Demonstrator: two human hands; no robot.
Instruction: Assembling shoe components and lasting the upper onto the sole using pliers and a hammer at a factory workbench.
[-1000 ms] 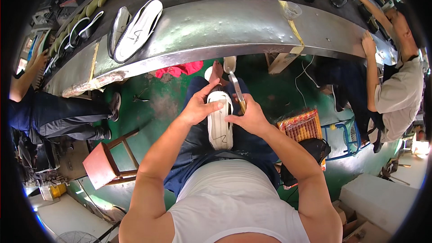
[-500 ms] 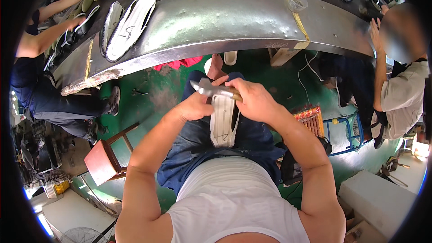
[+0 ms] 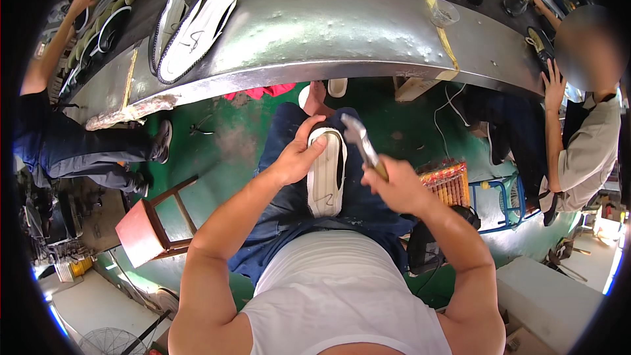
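Observation:
A shoe [image 3: 325, 181] lies bottom up between my thighs, its pale underside showing lines and a dark scribble. Around its far end my left hand [image 3: 299, 158] is closed, the thumb on the underside and a finger stretched past the tip. My right hand [image 3: 397, 184] grips the handle of a hammer [image 3: 361, 138]. The metal head is raised to the right of the shoe's far end, apart from it. On the metal-covered bench [image 3: 328, 26] ahead, two similar shoes [image 3: 197, 33] lean together with pale undersides showing.
A clear plastic cup [image 3: 445, 13] stands on the bench. One person's arm [image 3: 49, 59] reaches over shoes at the left; another person [image 3: 585, 138] sits at the right. A brown wooden stool [image 3: 144, 230] is at my left, a blue metal frame [image 3: 506, 197] at my right. Pliers [image 3: 202, 128] lie on the green floor.
My right hand has moved right and nearer my body with the hammer, away from the shoe. My left hand has shifted on the shoe's far end, its thumb now on the underside.

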